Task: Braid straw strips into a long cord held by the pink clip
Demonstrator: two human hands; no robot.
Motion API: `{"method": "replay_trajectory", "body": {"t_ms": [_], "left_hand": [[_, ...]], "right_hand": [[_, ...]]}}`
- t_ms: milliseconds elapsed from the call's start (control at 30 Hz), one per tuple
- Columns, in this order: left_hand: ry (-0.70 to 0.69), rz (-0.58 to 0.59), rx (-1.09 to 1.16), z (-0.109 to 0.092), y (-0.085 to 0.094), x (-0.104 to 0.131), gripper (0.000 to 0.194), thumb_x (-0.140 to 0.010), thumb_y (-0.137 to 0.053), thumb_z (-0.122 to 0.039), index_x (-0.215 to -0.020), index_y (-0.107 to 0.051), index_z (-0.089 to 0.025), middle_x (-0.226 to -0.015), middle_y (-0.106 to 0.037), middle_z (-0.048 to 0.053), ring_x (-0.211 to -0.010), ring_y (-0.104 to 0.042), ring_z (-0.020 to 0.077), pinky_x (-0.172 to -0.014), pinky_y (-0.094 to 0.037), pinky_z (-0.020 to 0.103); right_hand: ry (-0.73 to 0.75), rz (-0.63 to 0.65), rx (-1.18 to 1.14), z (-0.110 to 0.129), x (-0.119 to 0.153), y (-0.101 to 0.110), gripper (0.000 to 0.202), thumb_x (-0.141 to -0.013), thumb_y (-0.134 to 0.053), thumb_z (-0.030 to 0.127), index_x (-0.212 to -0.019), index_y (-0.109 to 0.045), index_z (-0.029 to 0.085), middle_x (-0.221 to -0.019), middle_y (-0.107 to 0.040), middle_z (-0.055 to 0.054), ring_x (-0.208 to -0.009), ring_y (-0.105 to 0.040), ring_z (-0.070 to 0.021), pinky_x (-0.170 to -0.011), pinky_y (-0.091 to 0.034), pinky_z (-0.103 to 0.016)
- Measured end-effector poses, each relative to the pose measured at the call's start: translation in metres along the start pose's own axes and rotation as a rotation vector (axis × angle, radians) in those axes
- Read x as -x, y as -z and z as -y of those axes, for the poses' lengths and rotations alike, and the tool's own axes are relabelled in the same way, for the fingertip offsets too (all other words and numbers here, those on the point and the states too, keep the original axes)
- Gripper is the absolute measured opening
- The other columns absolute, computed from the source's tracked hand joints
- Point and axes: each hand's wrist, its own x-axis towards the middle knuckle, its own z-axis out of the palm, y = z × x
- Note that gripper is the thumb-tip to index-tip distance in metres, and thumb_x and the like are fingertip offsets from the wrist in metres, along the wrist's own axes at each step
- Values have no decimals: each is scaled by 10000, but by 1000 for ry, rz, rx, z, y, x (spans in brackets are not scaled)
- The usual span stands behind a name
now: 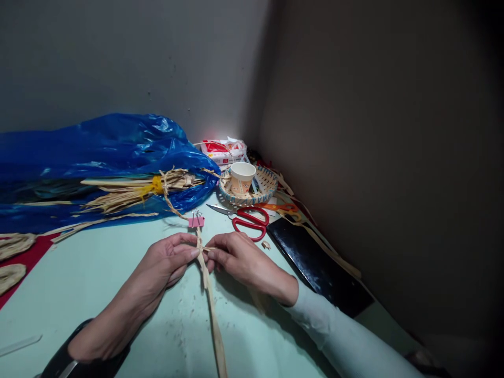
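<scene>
A long pale strip of dried plant fibre [214,320] runs from a pink binder clip [196,222] down toward the table's near side. Just below the clip, my left hand [167,260] pinches the strip between thumb and fingers. My right hand [240,260] is closed from the other side, its thumb and forefinger gripping a thin fibre strand [208,249] that crosses the strip. From the clip, a twisted cord [171,206] leads up to a bundle of dry fibre [118,194] tied with yellow. The curled fingers hide part of the crossing.
A blue plastic bag [98,142] lies behind the bundle. Red-handled scissors [252,223] rest beyond my right hand, near a woven basket [271,184] holding a paper cup [241,178]. A black flat object [311,254] lies at right. Coiled cords [11,278] sit on red material at left.
</scene>
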Motion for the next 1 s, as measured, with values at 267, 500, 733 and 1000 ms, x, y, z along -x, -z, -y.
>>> {"method": "replay_trajectory", "body": {"t_ms": [267, 500, 733, 1000], "left_hand": [[-18, -178, -214, 1, -12, -1, 294, -600, -778, -375, -736, -665, -140, -471, -466, -94, -399, -256, 30, -411, -124, 165], [-127, -296, -329, 4, -18, 2, 255, -661, -727, -389, -763, -730, -155, -363, -543, -53, -423, -441, 123, -500, -346, 237], [-112, -256, -156, 2, -22, 6, 193, -602, -763, -323, -695, -706, -165, -564, -658, -12, -539, -543, 143, -530, -387, 232], [-49, -232, 21, 13, -17, 11, 352, -622, -830, -407, -801, -686, -140, -416, -383, -123, -391, -229, 33, -419, -114, 165]], "right_hand": [[-108, -160, 313, 15, 5, -2, 239, -926, -506, 161, -717, -621, 153, -613, -583, -17, -548, -382, -114, -557, -239, -271], [-108, -221, 235, 21, 10, -16, 242, -911, -483, 193, -700, -596, 157, -578, -541, -5, -515, -358, -103, -524, -205, -273], [-161, -117, -143, 19, 10, -29, 243, -873, -442, 166, -639, -507, 171, -581, -606, -17, -465, -493, -97, -482, -308, -206], [-75, -202, 241, 16, 14, -38, 241, -870, -453, 157, -719, -641, 148, -673, -709, -111, -548, -569, -154, -542, -291, -273]]}}
